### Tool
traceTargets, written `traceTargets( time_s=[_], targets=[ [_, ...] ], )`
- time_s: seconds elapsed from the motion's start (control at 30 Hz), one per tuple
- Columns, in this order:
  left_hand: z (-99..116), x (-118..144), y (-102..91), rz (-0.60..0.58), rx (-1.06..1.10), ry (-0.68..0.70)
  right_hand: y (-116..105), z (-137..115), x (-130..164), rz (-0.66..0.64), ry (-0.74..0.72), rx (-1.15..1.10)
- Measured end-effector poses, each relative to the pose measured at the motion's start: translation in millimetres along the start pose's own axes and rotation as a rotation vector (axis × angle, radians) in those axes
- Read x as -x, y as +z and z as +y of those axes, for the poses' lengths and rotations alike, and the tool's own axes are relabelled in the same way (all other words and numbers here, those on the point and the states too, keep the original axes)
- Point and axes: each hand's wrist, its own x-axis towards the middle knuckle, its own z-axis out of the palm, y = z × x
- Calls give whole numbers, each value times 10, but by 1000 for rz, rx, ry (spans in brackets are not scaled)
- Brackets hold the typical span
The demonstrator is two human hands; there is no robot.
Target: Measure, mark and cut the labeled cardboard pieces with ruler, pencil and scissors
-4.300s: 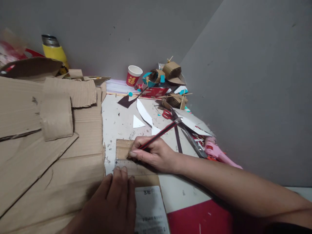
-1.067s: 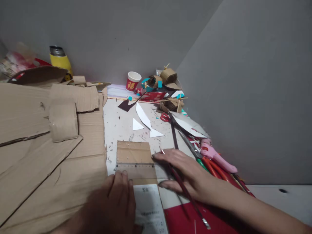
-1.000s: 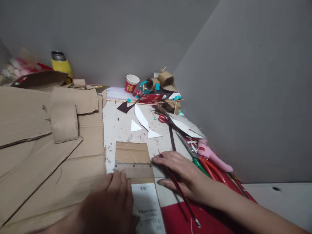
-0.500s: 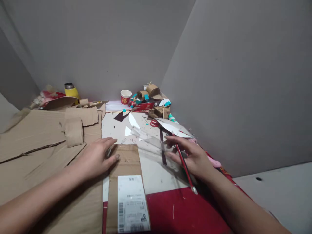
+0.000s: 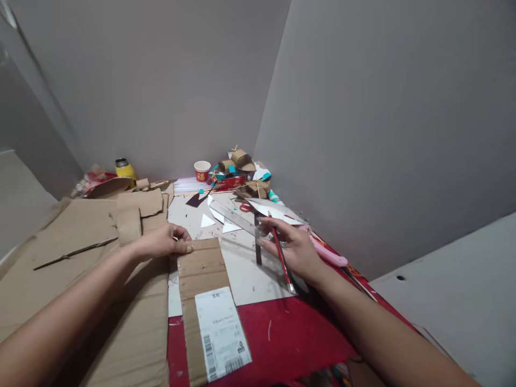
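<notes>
My left hand (image 5: 167, 240) pinches the top left corner of a cardboard strip (image 5: 203, 269), thumb on its upper face. A white printed label (image 5: 223, 333) is stuck on the near part of that strip. In my right hand (image 5: 294, 247) are a clear ruler (image 5: 234, 216) and a red and black pencil (image 5: 283, 260). The ruler points away to the upper left, above the white board (image 5: 242, 279). Part of it is hidden by my fingers. Beyond the right hand lie red-handled scissors (image 5: 245, 206), partly covered by white paper (image 5: 274, 208).
Large cardboard sheets (image 5: 88, 226) cover the left side. At the back stand a yellow bottle (image 5: 126, 171), a paper cup (image 5: 202, 171) and a cardboard model (image 5: 229, 172). A pink-handled tool (image 5: 328, 253) lies along the right edge. White paper scraps (image 5: 208, 220) are scattered on the board.
My left hand has closed on the strip's corner, and the strip has turned slightly. My right hand still holds the ruler and pencil. The view has shifted a little.
</notes>
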Motion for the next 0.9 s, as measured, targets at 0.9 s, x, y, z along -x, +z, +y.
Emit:
traceTargets(
  time_s=[0.9],
  targets=[
    [-454, 578, 323, -34, 681, -242, 21, -58, 203, -128, 51, 88]
  ],
)
